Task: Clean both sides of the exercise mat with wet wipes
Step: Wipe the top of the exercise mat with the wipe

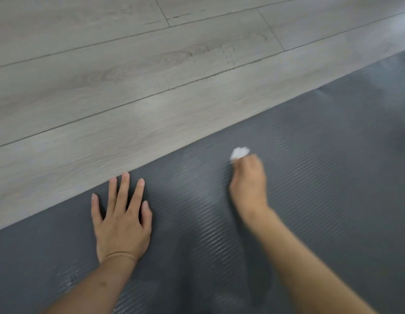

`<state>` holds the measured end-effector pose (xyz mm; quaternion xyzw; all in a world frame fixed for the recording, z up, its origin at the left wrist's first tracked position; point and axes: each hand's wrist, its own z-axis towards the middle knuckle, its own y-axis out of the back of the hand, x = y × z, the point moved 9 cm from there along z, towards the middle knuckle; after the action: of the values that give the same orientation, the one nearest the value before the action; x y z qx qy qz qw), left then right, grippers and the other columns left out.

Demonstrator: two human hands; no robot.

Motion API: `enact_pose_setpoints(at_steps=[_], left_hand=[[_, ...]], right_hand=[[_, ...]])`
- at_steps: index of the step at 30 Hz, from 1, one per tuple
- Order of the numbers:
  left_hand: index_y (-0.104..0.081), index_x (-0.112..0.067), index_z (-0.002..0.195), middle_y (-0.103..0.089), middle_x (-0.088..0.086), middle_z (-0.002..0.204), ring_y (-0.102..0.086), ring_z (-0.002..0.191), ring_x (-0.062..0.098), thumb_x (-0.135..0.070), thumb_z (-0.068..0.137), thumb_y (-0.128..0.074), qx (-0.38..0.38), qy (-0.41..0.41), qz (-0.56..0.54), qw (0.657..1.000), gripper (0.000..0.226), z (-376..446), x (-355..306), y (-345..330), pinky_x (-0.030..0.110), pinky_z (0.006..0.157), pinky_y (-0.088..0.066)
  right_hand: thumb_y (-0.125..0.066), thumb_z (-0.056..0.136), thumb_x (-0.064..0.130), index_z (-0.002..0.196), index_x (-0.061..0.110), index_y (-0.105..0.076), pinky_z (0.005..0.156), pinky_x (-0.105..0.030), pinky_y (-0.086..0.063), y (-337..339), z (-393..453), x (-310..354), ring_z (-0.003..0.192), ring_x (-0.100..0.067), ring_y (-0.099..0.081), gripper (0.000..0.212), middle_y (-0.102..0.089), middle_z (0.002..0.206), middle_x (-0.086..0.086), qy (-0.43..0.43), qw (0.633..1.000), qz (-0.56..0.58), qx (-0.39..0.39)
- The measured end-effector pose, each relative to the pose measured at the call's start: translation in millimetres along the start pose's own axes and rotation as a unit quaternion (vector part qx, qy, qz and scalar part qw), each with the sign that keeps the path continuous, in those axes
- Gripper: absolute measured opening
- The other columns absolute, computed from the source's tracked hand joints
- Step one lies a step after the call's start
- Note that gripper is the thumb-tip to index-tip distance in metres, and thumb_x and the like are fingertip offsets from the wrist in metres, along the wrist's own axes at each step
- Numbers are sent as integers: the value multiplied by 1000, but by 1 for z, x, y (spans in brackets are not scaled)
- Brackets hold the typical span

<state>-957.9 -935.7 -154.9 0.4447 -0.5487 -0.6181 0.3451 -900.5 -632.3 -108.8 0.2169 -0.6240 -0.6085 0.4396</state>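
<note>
Your exercise mat (pixel 310 177) lies flat on the floor (pixel 129 75), a dark grey sheet with fine ribbing, filling the lower and right part of the view; its long edge runs on a slant from the lower left up toward the upper right, where a corner of it shows near the frame's right side. Your left hand (pixel 122 223) rests palm down on the mat close to that edge, its fingers (pixel 123 193) straight and spread apart, the tips of the longer ones reaching almost to the border between mat and floor. A thin band circles that wrist. Your right hand (pixel 249 184) is further into the mat, to the right of the left hand and well apart from it, with its fingers curled around a bunched white wet wipe (pixel 239 152); the wipe pokes out past the knuckles and sits against the mat's surface. This hand and its forearm are blurred, so you cannot tell exactly how each finger sits on the wipe. Between your two hands, streaks on the ribbing catch the light and look glossy. The floor beyond the mat is pale grey wood-grain planking with dark seams running roughly parallel to the mat's edge.
</note>
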Motion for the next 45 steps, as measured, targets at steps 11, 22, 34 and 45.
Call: enact_pose_setpoints(at_steps=[11, 22, 34, 45], left_hand=[[-40, -28, 156, -27, 2, 169, -18, 158, 25, -41, 103, -30, -11, -15, 3, 1000, 55, 1, -4, 4, 60, 126, -10], [-54, -25, 150, -41, 2, 163, -35, 152, 27, -37, 105, -38, -68, -145, -13, 987, 49, -6, -24, 11, 59, 123, -23], [-36, -41, 158, -28, -7, 168, -18, 158, 17, -63, 105, -18, 11, -116, 37, 993, 60, 0, -15, -6, 52, 127, -9], [-35, -45, 157, -24, -11, 169, -12, 159, 13, -70, 101, -13, 12, -100, 3, 995, 65, -2, -18, -3, 49, 129, -5]], right_hand=[[-50, 91, -1, 87, 0, -58, 72, -50, -46, 38, 11, -85, 83, -38, -51, 9, -53, 88, -19, -23, 999, -30, -29], [-50, 92, 9, 94, 7, -57, 72, -46, -47, 12, -57, -15, 84, -33, -50, 8, -53, 88, -15, 156, 986, 16, 56], [-53, 87, 5, 94, 9, -57, 69, -39, -44, -13, -150, 67, 87, -29, -48, 8, -52, 94, -10, 296, 945, 54, 124], [-46, 76, -2, 96, 7, -62, 77, -37, -41, 5, -135, 25, 85, -30, -50, 27, -59, 90, -13, 146, 987, 60, 27]])
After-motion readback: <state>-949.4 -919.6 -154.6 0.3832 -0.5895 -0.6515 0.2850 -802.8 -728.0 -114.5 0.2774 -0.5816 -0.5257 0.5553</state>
